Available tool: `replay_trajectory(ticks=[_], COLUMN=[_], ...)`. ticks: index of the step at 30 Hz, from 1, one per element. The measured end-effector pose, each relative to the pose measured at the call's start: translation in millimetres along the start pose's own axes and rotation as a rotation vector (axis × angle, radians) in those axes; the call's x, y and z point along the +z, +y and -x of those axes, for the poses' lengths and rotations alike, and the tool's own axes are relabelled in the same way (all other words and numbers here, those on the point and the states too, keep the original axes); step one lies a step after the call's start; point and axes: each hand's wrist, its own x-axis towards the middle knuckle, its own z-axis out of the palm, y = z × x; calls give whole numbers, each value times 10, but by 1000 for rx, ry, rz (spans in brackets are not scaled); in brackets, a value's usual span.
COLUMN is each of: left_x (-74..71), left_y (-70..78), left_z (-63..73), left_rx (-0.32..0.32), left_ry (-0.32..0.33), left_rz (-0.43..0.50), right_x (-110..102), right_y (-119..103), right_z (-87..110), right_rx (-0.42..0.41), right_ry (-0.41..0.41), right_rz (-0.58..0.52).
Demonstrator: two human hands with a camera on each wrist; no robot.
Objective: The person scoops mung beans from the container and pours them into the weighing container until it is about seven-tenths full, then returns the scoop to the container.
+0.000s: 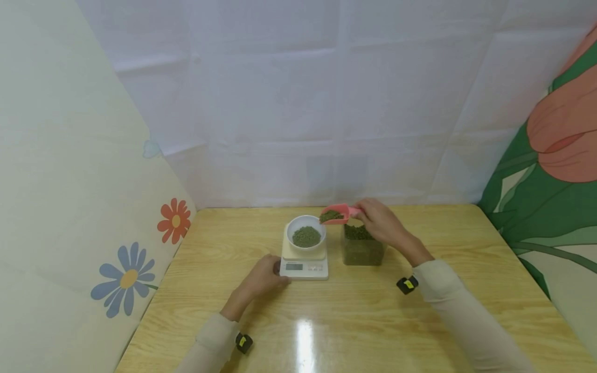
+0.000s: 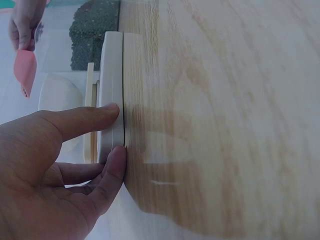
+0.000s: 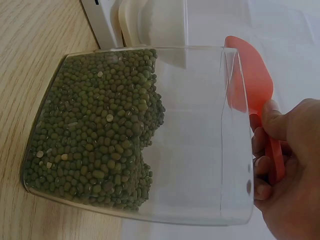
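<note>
My right hand (image 1: 381, 221) grips the handle of a coral-pink scoop (image 3: 253, 75), held level with green mung beans (image 1: 331, 215) in it. The scoop's tip is at the right rim of a white bowl (image 1: 306, 249), which holds more mung beans (image 1: 306, 237). That bowl stands on a white kitchen scale (image 1: 304, 275). At the scale's front left corner is my left hand (image 1: 262, 277), thumb on the front edge and fingers curled against the side, as the left wrist view shows. Below the scoop hand stands a clear container (image 3: 197, 145), partly filled with mung beans (image 3: 95, 135).
A wood-grain table (image 1: 224, 238) carries everything. Behind it hangs a white cloth (image 1: 266, 103). Flower-patterned panels rise at the left (image 1: 60, 181) and right (image 1: 550, 217). The container stands just to the right of the scale.
</note>
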Motion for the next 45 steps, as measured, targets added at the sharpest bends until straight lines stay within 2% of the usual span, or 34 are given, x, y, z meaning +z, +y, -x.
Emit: replay_trajectory(ticks=[9, 14, 21, 31, 38, 45], left_x=[5, 8, 7, 11, 16, 18], left_y=[2, 2, -6, -19, -15, -6], left_z=[1, -3, -2, -15, -8, -12], left_rx=[-6, 8, -12, 9, -6, 4], left_ry=[3, 3, 8, 10, 24, 17], left_rz=[-1, 0, -8, -11, -24, -20], right_x=[77, 86, 109, 131, 136, 144], right_y=[-12, -49, -93, -158, -209, -229], right_z=[-40, -53, -84, -125, -150, -159], right_rx=[-19, -42, -46, -73, -99, -110], right_ry=[-18, -18, -21, -29, -33, -34], right_rz=[15, 23, 25, 54, 61, 71])
